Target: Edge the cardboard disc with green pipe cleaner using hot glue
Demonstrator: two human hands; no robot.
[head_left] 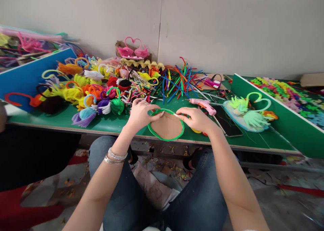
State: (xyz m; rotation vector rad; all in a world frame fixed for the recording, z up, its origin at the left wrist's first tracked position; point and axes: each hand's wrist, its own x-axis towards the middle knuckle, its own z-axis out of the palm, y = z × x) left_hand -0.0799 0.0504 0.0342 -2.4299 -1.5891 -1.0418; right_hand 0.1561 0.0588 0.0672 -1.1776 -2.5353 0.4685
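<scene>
A round piece of brown cardboard [167, 125] lies at the front edge of the green table. Bright green pipe cleaner [169, 139] runs around its rim. My left hand [141, 115] pinches the rim at the upper left, thumb and fingers closed on it. At the upper right, my right hand [194, 119] pinches the same green edge between thumb and fingertips. Just beyond the right hand lies a pink glue gun [203, 105], its nozzle pointing left. Something yellow and red is partly hidden under the right hand.
Pipe-cleaner swans [87, 111] are heaped at the left, with loose pipe cleaners [177, 79] at the back. Right of my hand lie a dark phone [229, 123] and a blue-edged base [246, 118] with two green swans. Blue [15, 82] and green dividers [278, 118] flank the space.
</scene>
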